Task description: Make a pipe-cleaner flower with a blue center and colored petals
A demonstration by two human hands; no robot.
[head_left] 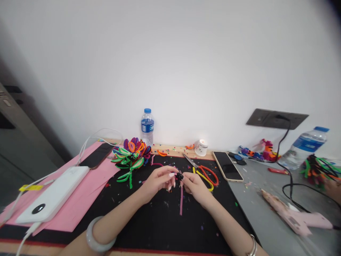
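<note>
In the middle of the head view my left hand [163,179] and my right hand [195,185] meet over the black mat [157,227], fingers pinched. A small black piece [179,176], maybe coiled pipe cleaner, is held between their fingertips. From the right fingertips a pink pipe cleaner [181,202] hangs straight down; how it joins the black piece is hidden. Scissors [204,174] with orange and yellow handles lie just beyond my right hand. To the left stands a bunch of colourful pipe-cleaner flowers [131,151].
Behind are a water bottle [147,126] and a paper cup [201,148]. Phones [227,166], a white power bank [53,195] and pink paper [77,217] flank the mat. At right lie a pink glue gun [295,218], cords and another bottle [306,147]; another person's hand [333,190] shows.
</note>
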